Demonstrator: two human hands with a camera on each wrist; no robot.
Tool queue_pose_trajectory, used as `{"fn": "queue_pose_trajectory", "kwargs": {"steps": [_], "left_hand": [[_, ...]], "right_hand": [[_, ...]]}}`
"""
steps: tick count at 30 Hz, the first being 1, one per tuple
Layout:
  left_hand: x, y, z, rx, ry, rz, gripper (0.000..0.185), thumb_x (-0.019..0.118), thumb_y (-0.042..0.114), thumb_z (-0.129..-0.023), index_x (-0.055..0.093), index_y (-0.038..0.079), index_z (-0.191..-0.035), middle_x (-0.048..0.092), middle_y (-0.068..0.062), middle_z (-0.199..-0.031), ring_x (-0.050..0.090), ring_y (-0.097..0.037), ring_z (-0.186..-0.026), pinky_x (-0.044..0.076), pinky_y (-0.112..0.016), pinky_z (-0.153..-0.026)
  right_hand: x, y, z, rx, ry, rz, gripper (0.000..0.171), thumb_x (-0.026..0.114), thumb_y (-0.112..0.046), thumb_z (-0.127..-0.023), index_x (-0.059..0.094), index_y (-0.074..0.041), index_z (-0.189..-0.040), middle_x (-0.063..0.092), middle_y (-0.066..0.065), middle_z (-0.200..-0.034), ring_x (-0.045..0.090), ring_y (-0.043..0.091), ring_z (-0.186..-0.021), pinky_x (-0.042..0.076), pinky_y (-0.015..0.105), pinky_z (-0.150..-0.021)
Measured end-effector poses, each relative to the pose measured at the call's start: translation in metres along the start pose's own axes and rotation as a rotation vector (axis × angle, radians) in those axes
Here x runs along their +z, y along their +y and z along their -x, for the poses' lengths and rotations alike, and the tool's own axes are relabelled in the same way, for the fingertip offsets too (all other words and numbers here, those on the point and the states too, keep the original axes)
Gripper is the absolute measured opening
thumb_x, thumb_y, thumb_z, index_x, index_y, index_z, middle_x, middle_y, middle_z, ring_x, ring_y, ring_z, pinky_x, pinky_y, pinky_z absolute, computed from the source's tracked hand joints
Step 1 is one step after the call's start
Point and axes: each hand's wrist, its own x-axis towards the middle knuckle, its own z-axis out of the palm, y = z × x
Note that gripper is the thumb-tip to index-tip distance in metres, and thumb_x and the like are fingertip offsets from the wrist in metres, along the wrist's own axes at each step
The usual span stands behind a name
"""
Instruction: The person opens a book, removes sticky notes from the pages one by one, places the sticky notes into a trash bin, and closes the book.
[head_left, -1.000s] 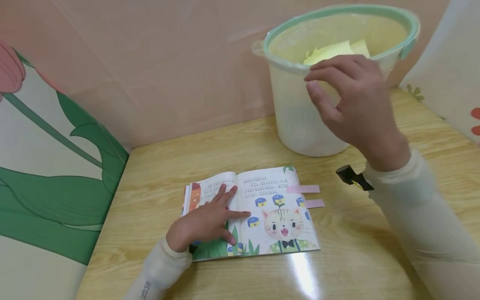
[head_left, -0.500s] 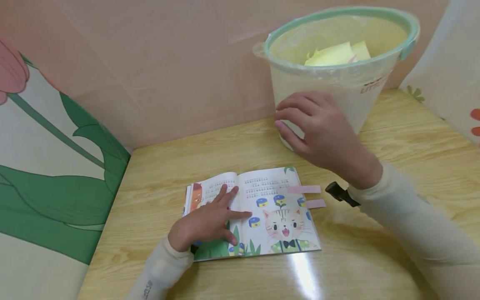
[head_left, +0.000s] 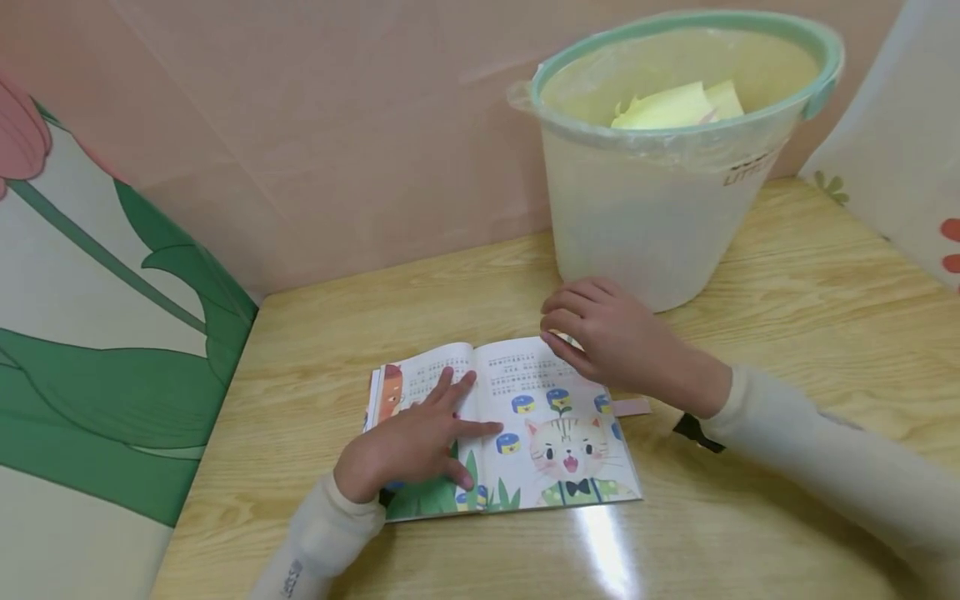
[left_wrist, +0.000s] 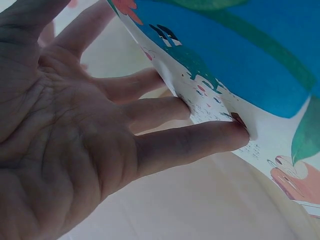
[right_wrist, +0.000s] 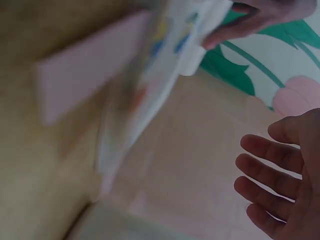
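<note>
Down from the bin's rim, our right hand (head_left: 615,342) now sits low over the top right corner of the picture book (head_left: 502,429); a second ago it was up at the bin (head_left: 660,167), half a second ago midway. Our left hand (head_left: 408,446) has not shifted.

Grip: left hand lies flat, fingers spread and straight, pressing the left page near the spine. The left wrist view shows its fingers (left_wrist: 185,145) against the printed paper. Right hand is relaxed, fingers loosely bent, holding nothing; the right wrist view shows it open (right_wrist: 280,185) with only air in front. Whether its fingertips already touch the page corner we cannot tell.

Book lies open on the wooden table (head_left: 750,517), near the front middle, cat drawing on the right page. One pink sticky tab (head_left: 633,406) pokes out past the right page edge, just beside our right wrist; anything above it is hidden under the hand.

Progress, as we judge it: yellow paper scraps (head_left: 675,107) already lie in the bin, so some notes seem pulled and dropped. At least the one pink tab is left on the book.

Room: bin stands just behind the book's top right corner, near the right hand. Pink wall (head_left: 337,142) close behind, flowered panel (head_left: 112,333) close on the left. Open table lies right of the book and in front of it, with a glare patch on the surface.
</note>
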Motion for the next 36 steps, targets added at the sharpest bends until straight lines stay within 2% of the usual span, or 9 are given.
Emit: {"fn": "queue_pose_trajectory", "kwargs": {"steps": [10, 15, 21, 31, 36], "left_hand": [[0.000, 0.000, 0.001, 0.001, -0.004, -0.012, 0.069, 0.077, 0.047, -0.079, 0.050, 0.045, -0.143, 0.001, -0.007, -0.170, -0.007, -0.036, -0.156, 0.051, -0.047, -0.100], [0.000, 0.000, 0.002, 0.006, 0.000, -0.007, 0.069, 0.076, 0.048, -0.079, 0.050, 0.045, -0.143, 0.002, -0.008, -0.170, -0.007, -0.036, -0.156, 0.048, -0.051, -0.105], [0.000, 0.001, 0.002, 0.005, 0.004, -0.009, 0.069, 0.076, 0.048, -0.079, 0.050, 0.045, -0.143, 0.001, -0.008, -0.170, -0.007, -0.036, -0.155, 0.048, -0.051, -0.104], [0.000, 0.000, 0.001, 0.005, 0.005, -0.015, 0.070, 0.076, 0.048, -0.079, 0.049, 0.046, -0.143, 0.002, -0.008, -0.170, -0.006, -0.036, -0.156, 0.054, -0.045, -0.095], [0.000, 0.000, 0.001, 0.003, -0.002, -0.007, 0.069, 0.077, 0.047, -0.079, 0.049, 0.045, -0.143, 0.000, -0.007, -0.170, -0.008, -0.035, -0.156, 0.053, -0.046, -0.098]], "right_hand": [[0.012, 0.008, 0.023, 0.125, -0.203, -0.050, 0.022, 0.071, -0.032, -0.091, 0.074, -0.014, -0.104, 0.071, 0.004, -0.111, 0.060, 0.025, -0.109, 0.046, 0.047, -0.099], [0.015, 0.008, 0.026, 0.102, -0.270, -0.017, 0.029, 0.070, -0.036, -0.092, 0.072, -0.014, -0.111, 0.069, 0.004, -0.115, 0.059, 0.026, -0.113, 0.043, 0.047, -0.103], [0.018, 0.006, 0.029, 0.111, -0.384, 0.031, 0.040, 0.070, -0.043, -0.091, 0.069, -0.018, -0.122, 0.066, 0.004, -0.125, 0.057, 0.027, -0.121, 0.042, 0.049, -0.107], [0.015, 0.007, 0.043, 0.114, -0.560, 0.022, 0.044, 0.066, -0.040, -0.094, 0.062, -0.018, -0.131, 0.063, 0.008, -0.134, 0.058, 0.032, -0.125, 0.044, 0.054, -0.105], [0.009, 0.008, 0.052, 0.105, -0.571, -0.001, 0.042, 0.066, -0.036, -0.095, 0.062, -0.017, -0.132, 0.063, 0.009, -0.134, 0.059, 0.034, -0.124, 0.046, 0.056, -0.103]]}}
